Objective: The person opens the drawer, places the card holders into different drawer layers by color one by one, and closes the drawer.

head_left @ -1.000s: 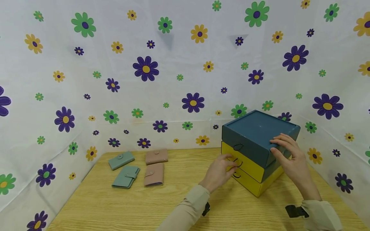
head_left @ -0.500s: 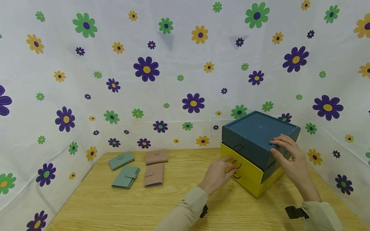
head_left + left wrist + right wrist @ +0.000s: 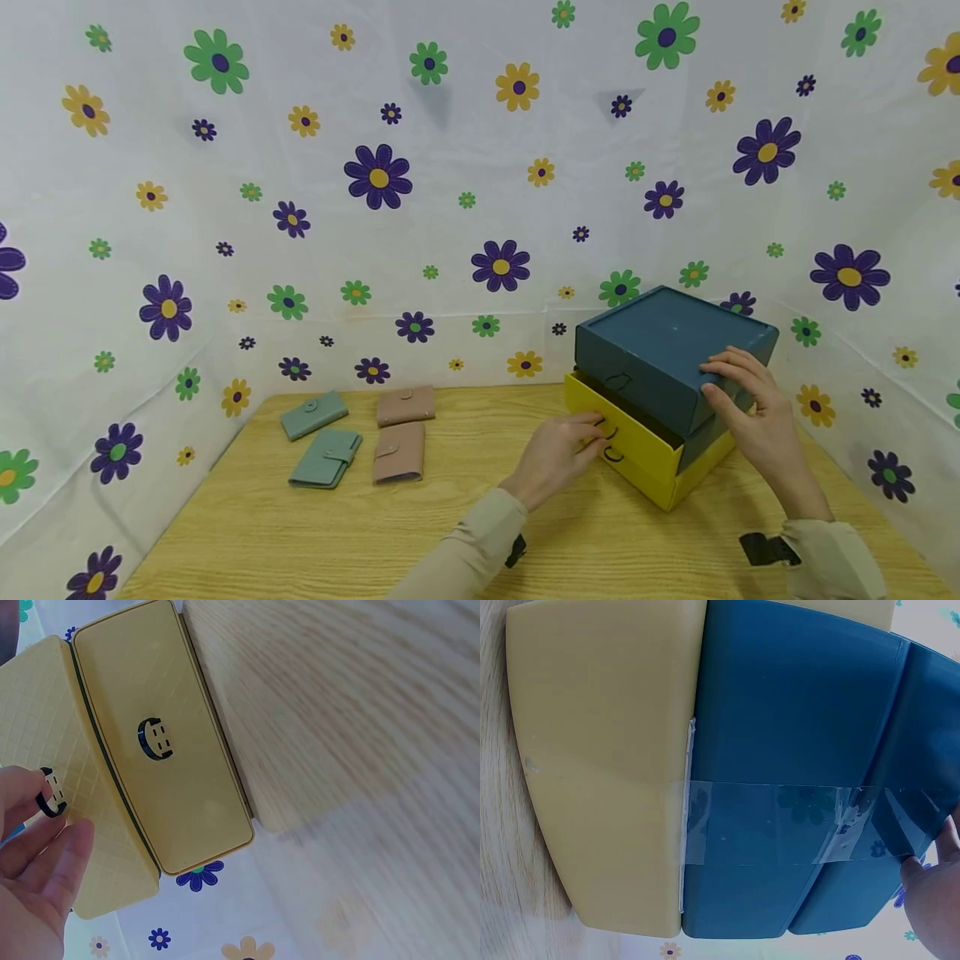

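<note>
A small stack of drawers stands at the right of the table in the head view, with a blue top drawer [image 3: 667, 333] above two yellow-fronted ones. My left hand [image 3: 557, 458] pinches the black loop handle [image 3: 49, 796] of the middle drawer [image 3: 641, 435]. That drawer sticks out a little, and a dark gap shows behind its front. Below it the bottom yellow drawer [image 3: 180, 802] is closed, its own black loop [image 3: 154, 739] untouched. My right hand [image 3: 757, 412] rests on the near right edge of the stack's blue top, fingers extended over it and thumb by the edge.
On the left of the wooden table [image 3: 300, 550] lie two green card wallets [image 3: 327, 459] and two pink ones [image 3: 400, 454]. A white flowered cloth [image 3: 450, 225] hangs behind and at both sides. Clear tape [image 3: 780, 825] runs across the stack's side.
The middle yellow drawer has come out slightly toward the left, drawn by my left hand, which has moved left and a little down. My right hand stays in place on the stack.
</note>
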